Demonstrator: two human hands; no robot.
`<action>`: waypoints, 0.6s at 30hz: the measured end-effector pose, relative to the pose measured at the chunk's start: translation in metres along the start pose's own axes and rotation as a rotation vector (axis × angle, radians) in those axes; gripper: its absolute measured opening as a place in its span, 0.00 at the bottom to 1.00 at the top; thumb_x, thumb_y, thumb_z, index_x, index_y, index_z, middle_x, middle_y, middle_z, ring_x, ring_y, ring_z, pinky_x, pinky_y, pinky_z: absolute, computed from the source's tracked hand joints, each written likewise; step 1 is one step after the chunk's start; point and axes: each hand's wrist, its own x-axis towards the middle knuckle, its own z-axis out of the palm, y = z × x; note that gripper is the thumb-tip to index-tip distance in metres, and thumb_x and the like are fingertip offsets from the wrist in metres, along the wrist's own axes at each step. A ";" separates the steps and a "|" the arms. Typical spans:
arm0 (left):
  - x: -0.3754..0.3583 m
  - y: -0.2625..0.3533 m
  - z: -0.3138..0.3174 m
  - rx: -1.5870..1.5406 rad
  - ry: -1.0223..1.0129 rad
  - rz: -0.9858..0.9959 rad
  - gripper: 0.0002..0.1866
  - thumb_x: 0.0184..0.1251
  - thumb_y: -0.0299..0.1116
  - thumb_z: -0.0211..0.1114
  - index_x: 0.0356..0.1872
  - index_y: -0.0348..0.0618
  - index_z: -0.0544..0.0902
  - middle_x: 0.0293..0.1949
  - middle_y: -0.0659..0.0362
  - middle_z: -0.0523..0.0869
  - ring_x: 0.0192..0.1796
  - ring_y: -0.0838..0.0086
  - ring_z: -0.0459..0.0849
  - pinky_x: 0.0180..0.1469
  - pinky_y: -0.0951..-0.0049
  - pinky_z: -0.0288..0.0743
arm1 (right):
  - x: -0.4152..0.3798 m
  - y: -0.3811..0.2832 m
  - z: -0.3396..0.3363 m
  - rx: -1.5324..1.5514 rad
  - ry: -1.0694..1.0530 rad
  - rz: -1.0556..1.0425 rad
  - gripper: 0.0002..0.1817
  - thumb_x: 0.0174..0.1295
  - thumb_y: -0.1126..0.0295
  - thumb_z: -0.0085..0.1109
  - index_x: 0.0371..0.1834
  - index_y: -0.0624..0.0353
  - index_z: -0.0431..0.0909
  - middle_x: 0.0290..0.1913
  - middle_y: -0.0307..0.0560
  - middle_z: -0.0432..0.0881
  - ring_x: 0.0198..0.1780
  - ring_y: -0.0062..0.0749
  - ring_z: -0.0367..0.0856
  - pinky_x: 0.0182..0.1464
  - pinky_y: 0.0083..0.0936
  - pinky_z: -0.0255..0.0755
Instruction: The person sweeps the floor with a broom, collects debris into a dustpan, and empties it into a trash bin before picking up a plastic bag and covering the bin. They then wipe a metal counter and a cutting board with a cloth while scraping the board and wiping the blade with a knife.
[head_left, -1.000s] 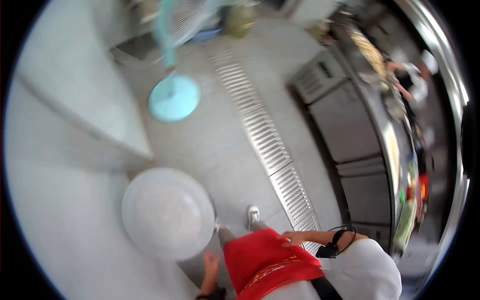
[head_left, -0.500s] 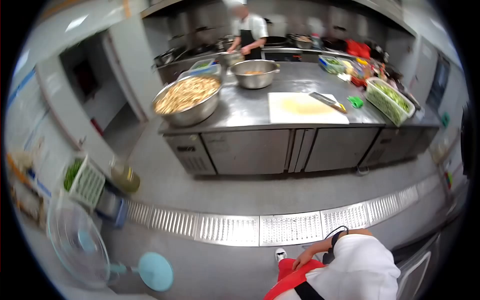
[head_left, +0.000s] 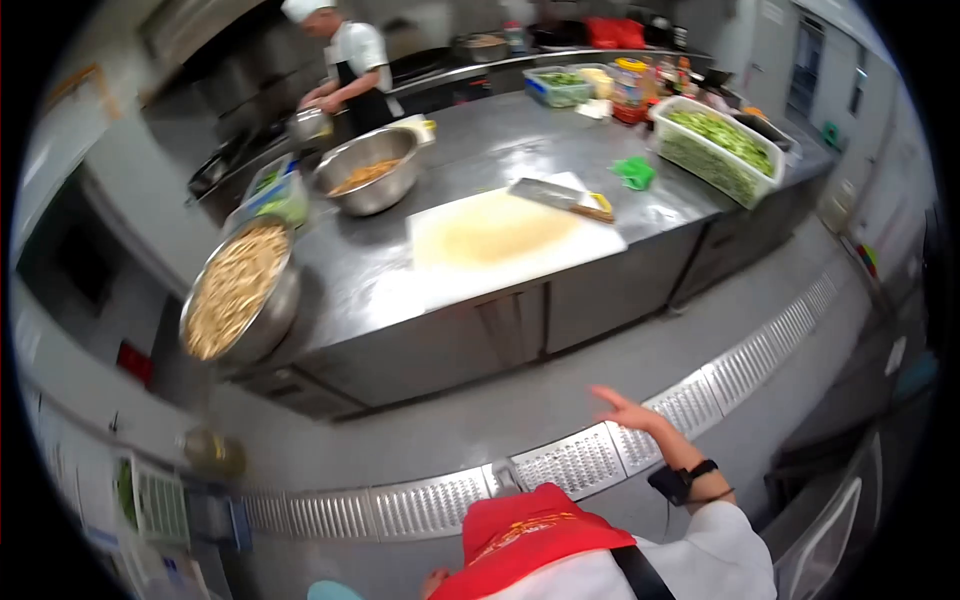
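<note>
My right hand (head_left: 625, 410) is held out in the air in front of the counter, above the floor drain. Its fingers are stretched apart and hold nothing; a black watch is on the wrist. Only a small part of my left hand (head_left: 436, 580) shows at the edge of my red apron (head_left: 540, 530), its fingers mostly hidden. Across the floor, a white cutting board (head_left: 440, 265) lies on the steel counter (head_left: 470, 145). On the board rests a kitchen knife (head_left: 550, 194). A crumpled green item (head_left: 634, 173) lies right of the board.
On the left stand a steel bowl of pale brown strips (head_left: 290, 305) and a smaller bowl (head_left: 385, 200). A basket of cut greens (head_left: 755, 190) is at the right. Another person (head_left: 360, 65) works behind the counter with a metal pot. Metal drain grates (head_left: 570, 465) cross the floor.
My right hand has lifted off my apron and reached forward, fingers spread. The counter looks nearer and tilted as my view has moved. Part of my left hand now shows.
</note>
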 end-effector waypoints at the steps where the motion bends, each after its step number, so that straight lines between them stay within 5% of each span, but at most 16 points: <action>1: 0.032 0.033 0.001 -0.007 0.025 0.010 0.11 0.66 0.32 0.57 0.45 0.39 0.74 0.40 0.61 0.76 0.42 0.78 0.74 0.45 0.76 0.71 | 0.026 -0.035 -0.054 -0.071 0.142 -0.188 0.39 0.63 0.57 0.56 0.73 0.55 0.47 0.75 0.45 0.44 0.76 0.35 0.40 0.73 0.33 0.41; 8: 0.220 0.249 0.049 -0.197 0.132 0.446 0.10 0.66 0.32 0.56 0.45 0.39 0.75 0.41 0.61 0.76 0.43 0.78 0.74 0.46 0.77 0.71 | 0.109 -0.113 -0.216 0.186 0.624 -0.008 0.46 0.62 0.48 0.53 0.75 0.50 0.36 0.76 0.47 0.36 0.76 0.39 0.37 0.73 0.34 0.37; 10: 0.199 0.370 0.100 -0.194 0.087 0.577 0.07 0.68 0.29 0.53 0.43 0.39 0.75 0.40 0.62 0.77 0.43 0.79 0.75 0.45 0.77 0.72 | 0.129 -0.103 -0.262 0.114 0.686 0.008 0.46 0.62 0.45 0.52 0.75 0.44 0.35 0.76 0.46 0.37 0.75 0.47 0.41 0.71 0.42 0.41; 12: 0.203 0.448 0.150 -0.216 0.058 0.781 0.06 0.66 0.27 0.54 0.42 0.39 0.75 0.33 0.64 0.76 0.33 0.82 0.73 0.34 0.83 0.68 | 0.149 -0.097 -0.303 0.212 0.728 0.163 0.45 0.61 0.42 0.51 0.75 0.36 0.34 0.77 0.42 0.34 0.75 0.44 0.38 0.67 0.49 0.48; 15: 0.215 0.519 0.211 -0.127 -0.089 0.861 0.08 0.63 0.24 0.55 0.42 0.40 0.76 0.39 0.60 0.78 0.43 0.77 0.76 0.43 0.76 0.72 | 0.195 -0.064 -0.379 0.283 0.860 0.223 0.47 0.58 0.39 0.52 0.75 0.32 0.35 0.76 0.45 0.37 0.74 0.45 0.42 0.63 0.53 0.52; 18: 0.208 0.574 0.262 0.349 -0.017 1.027 0.11 0.58 0.22 0.58 0.43 0.39 0.77 0.39 0.54 0.79 0.44 0.69 0.77 0.46 0.72 0.71 | 0.262 0.012 -0.473 0.066 1.063 0.169 0.45 0.57 0.41 0.55 0.74 0.32 0.40 0.75 0.50 0.42 0.74 0.47 0.43 0.64 0.51 0.52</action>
